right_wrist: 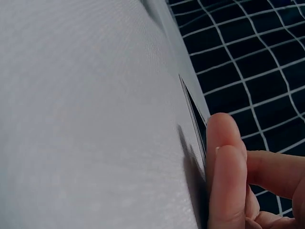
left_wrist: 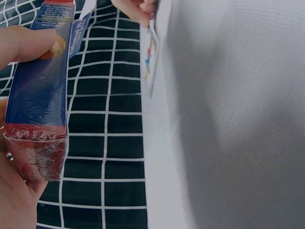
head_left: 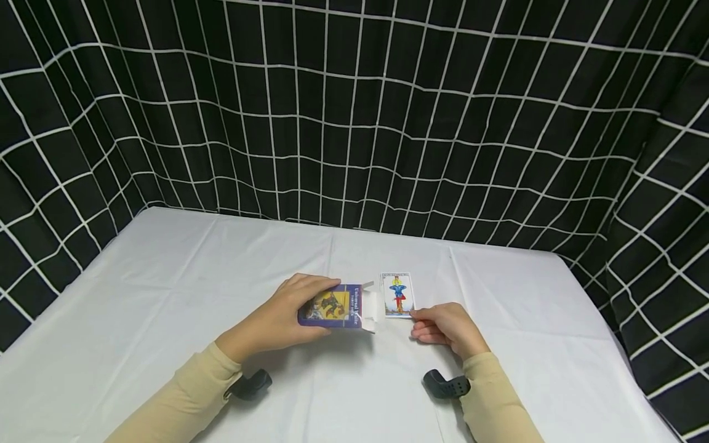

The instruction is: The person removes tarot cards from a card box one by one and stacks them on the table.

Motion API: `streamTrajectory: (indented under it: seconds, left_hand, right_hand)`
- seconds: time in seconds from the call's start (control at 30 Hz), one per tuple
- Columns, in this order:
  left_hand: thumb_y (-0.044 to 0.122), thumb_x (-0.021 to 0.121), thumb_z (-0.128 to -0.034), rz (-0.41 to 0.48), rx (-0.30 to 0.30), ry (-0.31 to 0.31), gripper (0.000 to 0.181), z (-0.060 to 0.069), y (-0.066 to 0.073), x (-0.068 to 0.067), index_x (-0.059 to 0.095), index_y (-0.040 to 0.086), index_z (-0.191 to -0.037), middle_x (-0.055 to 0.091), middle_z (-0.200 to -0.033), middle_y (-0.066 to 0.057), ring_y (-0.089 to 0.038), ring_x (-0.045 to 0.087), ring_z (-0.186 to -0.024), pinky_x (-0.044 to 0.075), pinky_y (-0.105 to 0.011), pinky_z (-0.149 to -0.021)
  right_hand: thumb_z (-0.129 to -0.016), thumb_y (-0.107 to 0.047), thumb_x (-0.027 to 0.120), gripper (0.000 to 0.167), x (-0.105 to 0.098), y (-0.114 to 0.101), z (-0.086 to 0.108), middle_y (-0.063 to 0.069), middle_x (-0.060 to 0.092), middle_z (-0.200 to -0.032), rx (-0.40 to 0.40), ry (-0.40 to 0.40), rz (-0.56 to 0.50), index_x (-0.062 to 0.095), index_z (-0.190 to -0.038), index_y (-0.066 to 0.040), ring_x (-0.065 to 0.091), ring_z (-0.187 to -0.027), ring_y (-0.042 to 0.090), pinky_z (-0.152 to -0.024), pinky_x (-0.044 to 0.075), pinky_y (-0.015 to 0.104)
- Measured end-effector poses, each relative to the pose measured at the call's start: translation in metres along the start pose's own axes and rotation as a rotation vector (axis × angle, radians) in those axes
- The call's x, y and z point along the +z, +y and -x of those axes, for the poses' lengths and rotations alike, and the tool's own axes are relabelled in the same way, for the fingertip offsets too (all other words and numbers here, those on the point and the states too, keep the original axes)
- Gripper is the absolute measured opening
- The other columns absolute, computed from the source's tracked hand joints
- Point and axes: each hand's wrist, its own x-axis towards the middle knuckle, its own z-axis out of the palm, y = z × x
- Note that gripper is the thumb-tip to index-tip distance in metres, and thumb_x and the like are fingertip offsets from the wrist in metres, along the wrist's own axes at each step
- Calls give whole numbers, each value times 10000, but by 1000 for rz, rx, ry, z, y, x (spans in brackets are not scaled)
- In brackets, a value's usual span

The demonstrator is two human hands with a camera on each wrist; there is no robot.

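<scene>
Nearest, two tan sleeves (head_left: 185,387) reach forward and inward from either side, a dark wrist strap (head_left: 252,385) jutting inward at the left cuff and another at the right. The left hand (head_left: 290,311) arches over the closed end of a blue card box (head_left: 331,306), gripping it between the thumb on the near edge and fingers on the far edge, up off the counter (head_left: 349,400); the box's white flaps stand open toward the right. The right hand (head_left: 448,327), turned in to face it, pinches the near right corner of a picture card (head_left: 397,295), its other fingers bent underneath. The card lies just beyond the flaps; I cannot tell whether more cards sit beneath it. Behind the counter hangs a black cloth (head_left: 362,141) with white grid lines.
</scene>
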Motion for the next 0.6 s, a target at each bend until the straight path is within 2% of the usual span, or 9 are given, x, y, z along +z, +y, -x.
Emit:
streamTrajectory:
  seconds: [0.23,0.6]
  left_hand:
    - [233,815,-778,1,-8,-3,754,1,-1,1,500,174,-1460,551,-1445,-37,-232,482,-1307,397,-497,-1105]
    - [238,819,-772,9,-6,-9,760,0,1,0,501,167,-1459,548,-1454,-32,-232,477,-1321,388,-493,-1113]
  right_hand:
    - [-907,-108,646,173,5,1,1,-1,666,-580,-24,30,109,613,-915,61,661,-505,59,-525,561,199]
    - [-912,-98,627,166,7,1,2,-7,648,-560,-48,41,137,592,-912,65,651,-486,62,-503,553,203]
